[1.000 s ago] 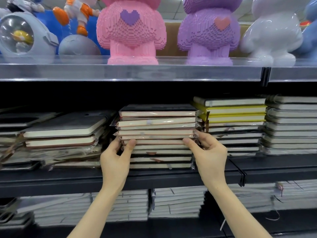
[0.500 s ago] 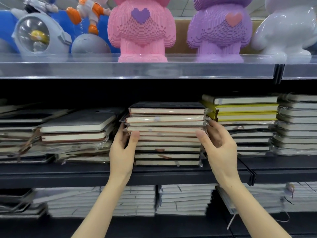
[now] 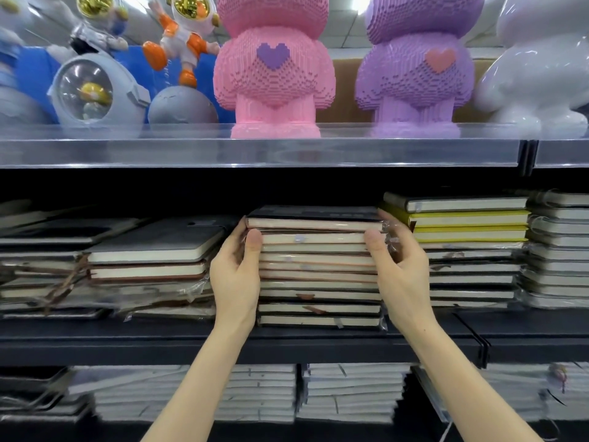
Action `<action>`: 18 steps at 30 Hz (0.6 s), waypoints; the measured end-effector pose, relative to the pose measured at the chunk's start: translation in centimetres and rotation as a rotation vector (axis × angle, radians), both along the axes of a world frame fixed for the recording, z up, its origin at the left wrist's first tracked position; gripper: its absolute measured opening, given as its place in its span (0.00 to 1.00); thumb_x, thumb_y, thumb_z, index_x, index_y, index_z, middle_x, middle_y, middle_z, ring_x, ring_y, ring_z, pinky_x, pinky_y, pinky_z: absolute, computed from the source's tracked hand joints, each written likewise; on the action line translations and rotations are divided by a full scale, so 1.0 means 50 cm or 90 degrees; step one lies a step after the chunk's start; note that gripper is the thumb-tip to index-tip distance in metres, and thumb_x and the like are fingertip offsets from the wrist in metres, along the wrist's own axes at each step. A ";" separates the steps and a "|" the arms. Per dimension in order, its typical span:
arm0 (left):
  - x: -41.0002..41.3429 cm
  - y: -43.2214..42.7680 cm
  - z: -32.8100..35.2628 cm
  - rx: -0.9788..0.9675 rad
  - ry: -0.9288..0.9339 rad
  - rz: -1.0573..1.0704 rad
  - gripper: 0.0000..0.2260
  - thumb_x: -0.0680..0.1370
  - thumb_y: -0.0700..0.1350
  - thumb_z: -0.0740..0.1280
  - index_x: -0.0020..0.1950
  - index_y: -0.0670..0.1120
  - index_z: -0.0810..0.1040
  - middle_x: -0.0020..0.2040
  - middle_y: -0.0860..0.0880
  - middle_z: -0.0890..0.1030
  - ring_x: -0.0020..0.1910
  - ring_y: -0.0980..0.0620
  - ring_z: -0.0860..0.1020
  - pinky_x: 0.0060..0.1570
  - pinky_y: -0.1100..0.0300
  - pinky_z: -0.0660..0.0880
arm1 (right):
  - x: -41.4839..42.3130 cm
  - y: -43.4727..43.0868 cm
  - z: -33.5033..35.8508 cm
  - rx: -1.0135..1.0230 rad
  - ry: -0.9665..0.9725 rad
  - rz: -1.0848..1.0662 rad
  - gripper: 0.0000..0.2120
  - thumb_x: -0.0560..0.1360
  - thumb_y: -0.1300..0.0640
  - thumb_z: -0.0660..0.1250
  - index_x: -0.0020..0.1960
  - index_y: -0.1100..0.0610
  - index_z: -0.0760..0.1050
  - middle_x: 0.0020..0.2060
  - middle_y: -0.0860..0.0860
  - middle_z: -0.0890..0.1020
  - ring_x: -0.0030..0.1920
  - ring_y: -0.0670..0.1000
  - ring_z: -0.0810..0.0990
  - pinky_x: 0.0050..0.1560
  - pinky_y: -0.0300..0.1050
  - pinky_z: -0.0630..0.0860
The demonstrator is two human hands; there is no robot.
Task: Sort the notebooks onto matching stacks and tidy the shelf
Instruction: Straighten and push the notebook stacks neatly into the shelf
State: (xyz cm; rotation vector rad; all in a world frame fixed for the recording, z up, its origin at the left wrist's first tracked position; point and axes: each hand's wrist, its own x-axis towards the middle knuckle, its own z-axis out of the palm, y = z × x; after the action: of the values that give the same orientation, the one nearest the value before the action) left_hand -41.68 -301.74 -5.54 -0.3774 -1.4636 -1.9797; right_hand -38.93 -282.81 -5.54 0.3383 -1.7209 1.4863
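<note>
Both hands had climbed to the upper notebooks (image 3: 315, 237) of the middle stack (image 3: 318, 295) on the shelf (image 3: 95, 346), my left hand (image 3: 236, 275) and right hand (image 3: 403, 272) clamped on their two ends. I judged them stiff, heavy together and slippery in plastic film (image 3: 391, 239), so end grips suited best.

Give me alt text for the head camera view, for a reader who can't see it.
A left hand and a right hand grip the two sides of the middle notebook stack on a dark shelf. The stack to its right holds yellow notebooks; a pink figure and a purple figure stand on the clear shelf above.
</note>
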 end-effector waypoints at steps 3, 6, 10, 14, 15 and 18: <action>0.003 0.003 0.007 0.031 -0.001 0.005 0.21 0.73 0.50 0.68 0.64 0.46 0.76 0.58 0.50 0.81 0.59 0.58 0.78 0.62 0.65 0.72 | -0.002 0.006 0.006 -0.018 0.010 0.026 0.20 0.76 0.48 0.65 0.66 0.52 0.73 0.57 0.50 0.81 0.59 0.49 0.78 0.62 0.52 0.75; 0.007 0.011 0.007 0.062 -0.001 0.017 0.15 0.73 0.45 0.70 0.59 0.49 0.78 0.52 0.54 0.83 0.55 0.59 0.80 0.57 0.68 0.74 | -0.004 0.018 0.012 -0.051 0.001 0.072 0.17 0.74 0.51 0.66 0.62 0.48 0.74 0.50 0.48 0.82 0.53 0.47 0.81 0.53 0.42 0.78; 0.008 0.012 0.005 0.101 0.009 0.009 0.13 0.69 0.46 0.72 0.52 0.51 0.80 0.44 0.59 0.84 0.52 0.61 0.81 0.52 0.70 0.75 | -0.008 0.027 0.017 -0.074 -0.007 0.091 0.15 0.71 0.50 0.68 0.57 0.45 0.76 0.50 0.52 0.82 0.51 0.50 0.81 0.52 0.43 0.79; 0.008 0.014 0.003 0.111 0.016 0.027 0.12 0.67 0.48 0.73 0.49 0.51 0.81 0.43 0.58 0.84 0.51 0.60 0.81 0.52 0.68 0.75 | -0.009 0.030 0.016 -0.101 0.001 0.107 0.14 0.70 0.52 0.69 0.55 0.47 0.78 0.45 0.48 0.83 0.48 0.48 0.81 0.50 0.42 0.79; 0.008 0.014 0.003 0.115 0.018 0.031 0.12 0.67 0.48 0.73 0.49 0.51 0.81 0.44 0.57 0.84 0.51 0.59 0.81 0.52 0.68 0.75 | -0.010 0.031 0.016 -0.100 0.004 0.109 0.13 0.70 0.52 0.69 0.55 0.47 0.78 0.44 0.47 0.83 0.47 0.47 0.81 0.49 0.42 0.79; 0.009 0.015 0.002 0.116 0.028 0.041 0.13 0.66 0.48 0.73 0.50 0.50 0.82 0.45 0.56 0.84 0.51 0.58 0.82 0.53 0.66 0.76 | -0.007 0.032 0.017 -0.087 -0.001 0.113 0.13 0.71 0.52 0.68 0.55 0.47 0.78 0.44 0.46 0.84 0.48 0.46 0.82 0.49 0.40 0.79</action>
State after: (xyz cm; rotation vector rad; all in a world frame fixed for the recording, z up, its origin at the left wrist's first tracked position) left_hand -41.24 -301.00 -5.42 -0.2883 -1.2409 -2.0209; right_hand -39.29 -281.21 -4.67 0.4258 -1.6140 1.7238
